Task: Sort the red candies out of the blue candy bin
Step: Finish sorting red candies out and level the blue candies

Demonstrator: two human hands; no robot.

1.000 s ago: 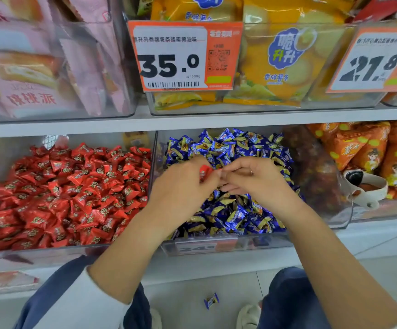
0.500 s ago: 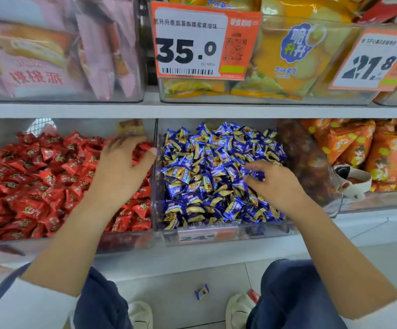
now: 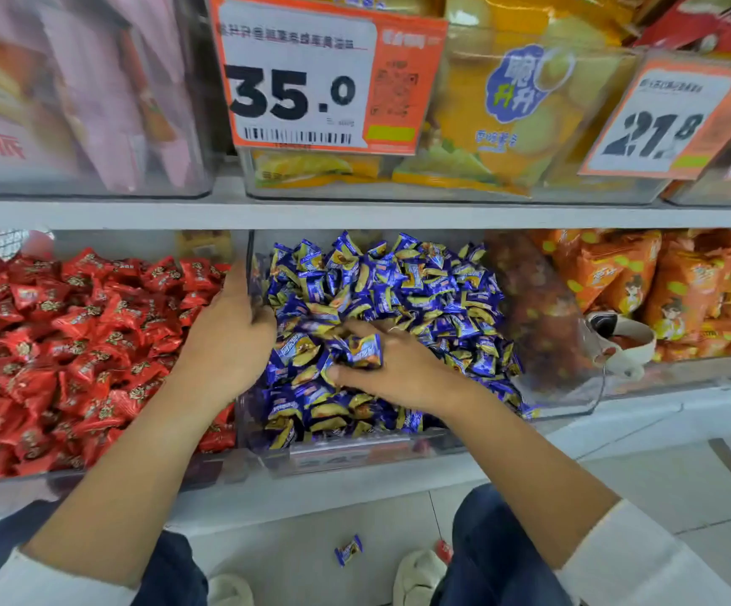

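The clear blue candy bin (image 3: 357, 457) holds a heap of blue-and-yellow wrapped candies (image 3: 403, 282). I see no red candy among them. To its left, the red candy bin (image 3: 105, 473) is full of red wrapped candies (image 3: 70, 343). My left hand (image 3: 228, 343) lies at the divider between the two bins, fingers straight, thumb side against the blue pile. My right hand (image 3: 394, 369) is dug into the blue candies with its fingers spread, and a few blue candies lie over the fingers.
A clear scoop (image 3: 573, 352) with a white handle sits at the right of the blue bin. Orange snack packs (image 3: 678, 290) fill the adjacent bin. Price tags (image 3: 302, 80) hang on the shelf above. A blue candy (image 3: 348, 549) and a red piece (image 3: 444, 551) lie on the floor.
My left hand has come right from over the red candies to the divider. My right hand has slid left and down into the blue pile. The view has moved closer.
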